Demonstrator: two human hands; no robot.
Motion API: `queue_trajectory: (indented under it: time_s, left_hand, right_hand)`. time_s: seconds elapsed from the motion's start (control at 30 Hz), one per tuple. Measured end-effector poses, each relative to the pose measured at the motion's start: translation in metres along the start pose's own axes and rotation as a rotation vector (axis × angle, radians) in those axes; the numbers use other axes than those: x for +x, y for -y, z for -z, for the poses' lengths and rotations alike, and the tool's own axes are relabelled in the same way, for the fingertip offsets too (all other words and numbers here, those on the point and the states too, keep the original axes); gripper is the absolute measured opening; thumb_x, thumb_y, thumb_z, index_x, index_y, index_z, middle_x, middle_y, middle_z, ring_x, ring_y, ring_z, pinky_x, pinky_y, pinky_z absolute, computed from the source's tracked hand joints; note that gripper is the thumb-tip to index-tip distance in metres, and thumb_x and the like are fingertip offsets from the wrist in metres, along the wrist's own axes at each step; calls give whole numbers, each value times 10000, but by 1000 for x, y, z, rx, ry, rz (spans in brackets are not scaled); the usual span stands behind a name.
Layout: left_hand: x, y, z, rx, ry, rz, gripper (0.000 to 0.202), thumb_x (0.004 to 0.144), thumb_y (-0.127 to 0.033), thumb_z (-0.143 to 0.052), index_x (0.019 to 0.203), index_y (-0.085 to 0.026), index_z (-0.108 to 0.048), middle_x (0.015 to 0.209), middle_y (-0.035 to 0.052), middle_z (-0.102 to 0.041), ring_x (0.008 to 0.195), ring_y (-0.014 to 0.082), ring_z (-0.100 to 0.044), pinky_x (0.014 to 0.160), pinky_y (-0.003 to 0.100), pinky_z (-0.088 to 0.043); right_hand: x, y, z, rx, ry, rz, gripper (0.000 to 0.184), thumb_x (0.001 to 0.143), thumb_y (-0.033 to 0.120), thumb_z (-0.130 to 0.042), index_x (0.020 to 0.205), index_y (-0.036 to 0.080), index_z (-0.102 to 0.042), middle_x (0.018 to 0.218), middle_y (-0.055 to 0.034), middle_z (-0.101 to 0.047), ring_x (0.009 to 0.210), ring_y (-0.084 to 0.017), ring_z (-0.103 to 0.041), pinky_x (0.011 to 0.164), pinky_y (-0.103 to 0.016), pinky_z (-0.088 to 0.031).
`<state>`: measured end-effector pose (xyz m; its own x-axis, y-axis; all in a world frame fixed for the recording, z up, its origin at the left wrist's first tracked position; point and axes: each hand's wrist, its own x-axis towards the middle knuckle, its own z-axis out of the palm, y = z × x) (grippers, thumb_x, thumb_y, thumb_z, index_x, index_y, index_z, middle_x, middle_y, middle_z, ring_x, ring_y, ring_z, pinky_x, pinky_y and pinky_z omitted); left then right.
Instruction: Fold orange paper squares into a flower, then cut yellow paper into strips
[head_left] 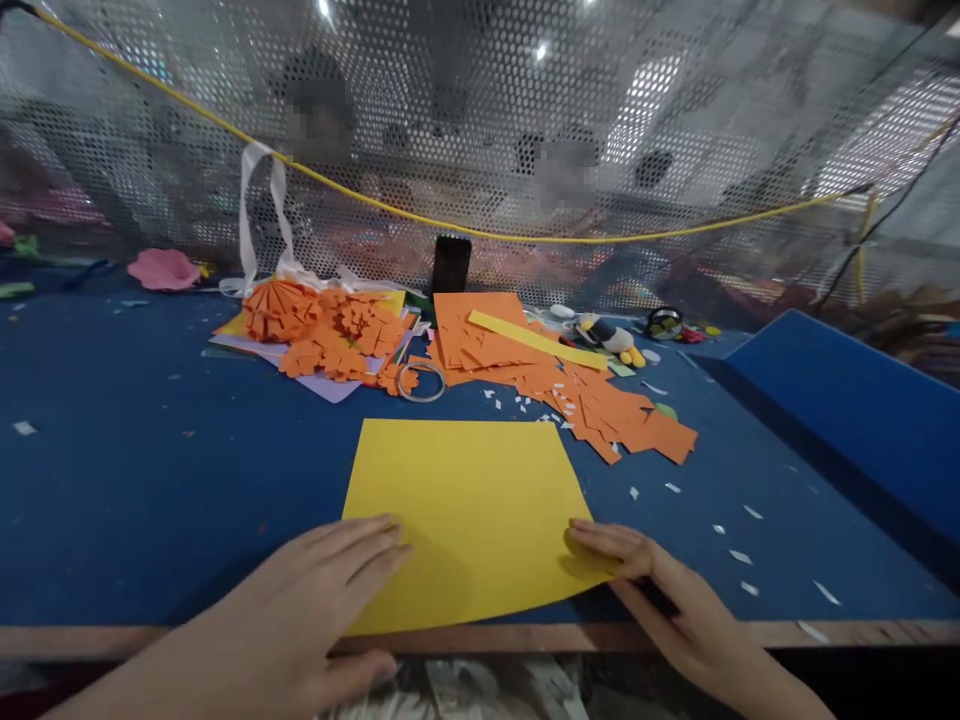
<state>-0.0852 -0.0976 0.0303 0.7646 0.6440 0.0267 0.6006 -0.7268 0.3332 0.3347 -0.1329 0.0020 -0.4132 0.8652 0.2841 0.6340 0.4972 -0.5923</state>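
Observation:
A yellow sheet of paper (pixel 465 500) lies on the blue table top near its front edge. My left hand (pixel 322 590) rests with outstretched fingers flat on the sheet's left side, the thumb apart near the table edge. At the lower right corner, my right hand (pixel 637 570) pinches the sheet, fingers on top and thumb beneath. That corner is slightly raised and the near edge curves. Just beyond the sheet lie a pair of scissors (pixel 421 382), partly hidden among cut paper, and orange paper pieces (pixel 480 340).
Orange paper flowers (pixel 337 325) are heaped at the back left, near a pink paper flower (pixel 163 270). A yellow strip (pixel 536 342) crosses the orange paper. A black phone (pixel 451 264) leans against the perforated screen. A blue panel (pixel 855 430) stands right; white scraps (pixel 740 557) lie scattered.

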Motion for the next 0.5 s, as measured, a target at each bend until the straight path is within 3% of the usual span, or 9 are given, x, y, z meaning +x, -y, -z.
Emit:
queue_trajectory:
  time_s: [0.07, 0.13, 0.23, 0.33, 0.4, 0.5]
  left_hand:
    - [1, -2, -10, -17, -47, 33, 459, 947, -325, -544, 1398, -260, -601, 1407, 68, -633, 1238, 279, -641, 1037, 389, -516]
    - [4, 5, -17, -85, -83, 80, 395, 968, -293, -456, 1290, -290, -686, 1285, 58, -716, 1106, 265, -711, 957, 370, -546]
    - [12, 18, -14, -208, -108, 268, 338, 971, -392, -446, 1062, -336, -767, 1035, 32, -799, 879, 254, -751, 770, 337, -557]
    - [24, 28, 0, -263, -103, 410, 330, 927, -470, -497, 800, -303, -752, 724, 20, -753, 636, 226, -676, 605, 299, -470]
    - [35, 32, 14, -267, -70, 431, 329, 906, -461, -525, 723, -261, -712, 658, 14, -701, 598, 205, -624, 576, 275, -406]
    - [57, 41, 37, -282, 68, 346, 343, 892, -445, -550, 662, -210, -646, 663, 9, -655, 632, 192, -593, 581, 257, -363]
  right_hand:
    - [3, 2, 0, 105, 3, -89, 99, 972, 169, -503, 952, 263, -529, 1277, -108, -709, 1276, -261, -620, 1024, -448, -549]
    - [10, 3, 1, 166, -17, -193, 80, 993, 252, -502, 922, 263, -536, 1178, -104, -743, 1194, -265, -672, 973, -424, -572]
    - [25, 1, 4, 136, -79, -356, 191, 972, 400, -559, 852, 253, -550, 867, -57, -741, 863, -228, -733, 740, -326, -596]
    - [46, -3, 7, 154, -144, -469, 342, 914, 533, -607, 765, 237, -521, 640, 0, -639, 582, -169, -625, 516, -260, -492]
    - [63, -1, 8, 178, -177, -482, 366, 879, 581, -624, 832, 220, -584, 717, -41, -695, 642, -201, -669, 550, -287, -517]
    - [91, 22, 10, -56, -391, -321, 352, 871, 492, -668, 1103, 233, -613, 1146, -126, -719, 1016, -298, -698, 813, -414, -568]
